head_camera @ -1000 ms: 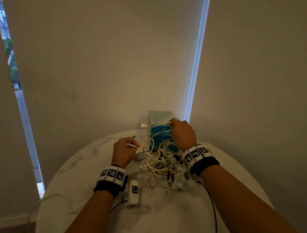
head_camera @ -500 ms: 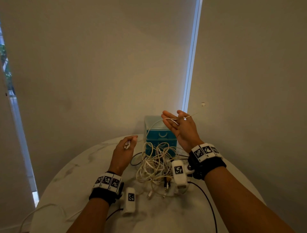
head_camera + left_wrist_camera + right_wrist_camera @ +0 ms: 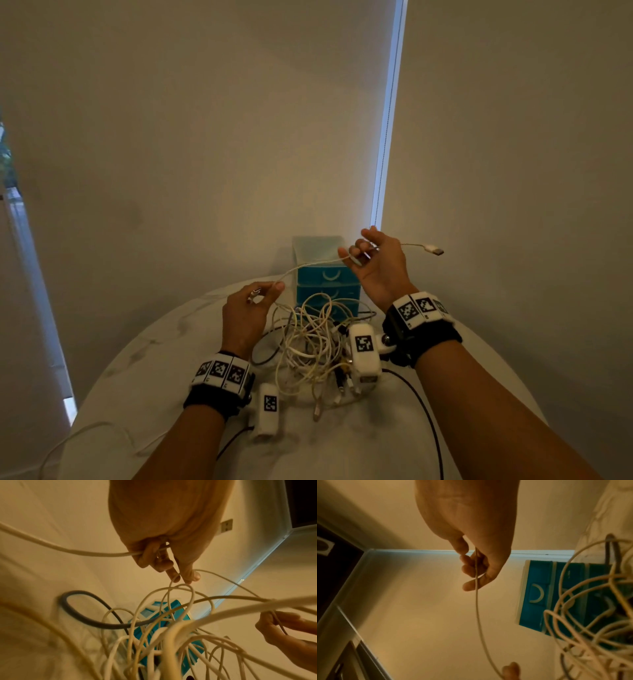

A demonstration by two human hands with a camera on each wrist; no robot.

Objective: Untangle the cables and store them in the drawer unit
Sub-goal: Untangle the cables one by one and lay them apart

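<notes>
A tangle of white cables (image 3: 315, 346) lies on the round marble table (image 3: 144, 370), in front of a teal drawer unit (image 3: 325, 277) with its drawers closed. My right hand (image 3: 370, 260) is raised beside the unit, palm up, fingers curled round one white cable (image 3: 315, 263); the cable's USB plug (image 3: 433, 249) sticks out to the right. The cable (image 3: 476, 601) runs down across those fingers in the right wrist view. My left hand (image 3: 260, 298) pinches the same cable lower down and holds a metal plug (image 3: 226, 526) in its fist.
A dark cable (image 3: 270, 356) loops within the pile, seen also as a dark cable (image 3: 82, 609) from the left wrist. Closed roller blinds (image 3: 205, 137) stand right behind the table. A thin white cord (image 3: 68, 442) trails at the table's left front edge.
My right hand has lifted off the drawer unit, turned palm up and drawn the white cable out to the right; its plug now hangs free. My left hand rose slightly.
</notes>
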